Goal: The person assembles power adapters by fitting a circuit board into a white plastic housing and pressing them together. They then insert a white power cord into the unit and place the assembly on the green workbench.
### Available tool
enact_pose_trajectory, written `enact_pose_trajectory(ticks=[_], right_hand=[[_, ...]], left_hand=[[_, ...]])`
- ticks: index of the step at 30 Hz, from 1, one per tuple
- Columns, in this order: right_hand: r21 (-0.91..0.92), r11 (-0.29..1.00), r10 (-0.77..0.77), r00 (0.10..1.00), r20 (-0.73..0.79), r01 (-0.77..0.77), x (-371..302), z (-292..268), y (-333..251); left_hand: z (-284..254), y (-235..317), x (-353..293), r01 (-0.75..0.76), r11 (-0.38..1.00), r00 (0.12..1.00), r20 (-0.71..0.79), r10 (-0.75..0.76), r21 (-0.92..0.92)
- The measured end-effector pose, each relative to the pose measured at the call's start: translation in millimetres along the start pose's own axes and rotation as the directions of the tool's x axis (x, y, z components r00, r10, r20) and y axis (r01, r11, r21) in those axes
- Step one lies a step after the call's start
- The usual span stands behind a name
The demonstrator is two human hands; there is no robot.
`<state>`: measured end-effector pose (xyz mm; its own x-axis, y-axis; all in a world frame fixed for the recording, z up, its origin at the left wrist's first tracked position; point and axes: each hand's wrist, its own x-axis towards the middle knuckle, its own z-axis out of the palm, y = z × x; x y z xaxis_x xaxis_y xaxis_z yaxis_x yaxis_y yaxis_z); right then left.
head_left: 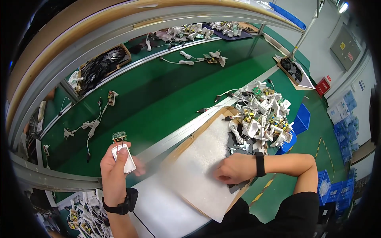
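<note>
My left hand (115, 170) grips a white plastic charger shell (125, 162) with its thumb pressed on the shell's face. A small green circuit board (119, 136) sticks out above the shell, joined by short wires. My right hand (235, 168) reaches in from the right, its fingers curled downward over a shallow cardboard box (183, 147). Whatever those fingertips hold is hidden beneath the hand. White foam sheet (198, 162) lines the box, and dark flat pieces (240, 147) lie at its right side, partly under the hand.
A heap of white chargers with cables and bare boards (262, 115) is piled beyond the box. Loose units lie on the green conveyor belt (158, 107). Across the belt stands a tray of black pieces (105, 65). Blue bins (301, 119) are at the right.
</note>
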<state>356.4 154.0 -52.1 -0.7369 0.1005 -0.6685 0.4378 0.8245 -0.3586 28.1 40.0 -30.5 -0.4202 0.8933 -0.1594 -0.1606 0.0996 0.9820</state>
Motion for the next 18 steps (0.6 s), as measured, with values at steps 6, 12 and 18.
enact_pose_trajectory(ticks=[6,12,18], right_hand=[[-0.256,0.963,0.023,0.972,-0.235,-0.084,-1.0,32.4,-21.1],[-0.241,0.970,-0.050,0.949,-0.310,-0.028,8.2,40.7,-17.7],[0.231,0.938,-0.191,0.942,-0.276,0.258,21.7,11.7,0.0]], left_hand=[[-12.5,-3.7,3.8,-0.003,1.000,0.999,0.040,0.004,-0.015],[-20.6,-10.8,10.6,-0.012,1.000,1.000,0.024,0.012,0.019],[-26.0,-11.0,9.4,-0.003,1.000,0.997,0.077,0.004,-0.014]])
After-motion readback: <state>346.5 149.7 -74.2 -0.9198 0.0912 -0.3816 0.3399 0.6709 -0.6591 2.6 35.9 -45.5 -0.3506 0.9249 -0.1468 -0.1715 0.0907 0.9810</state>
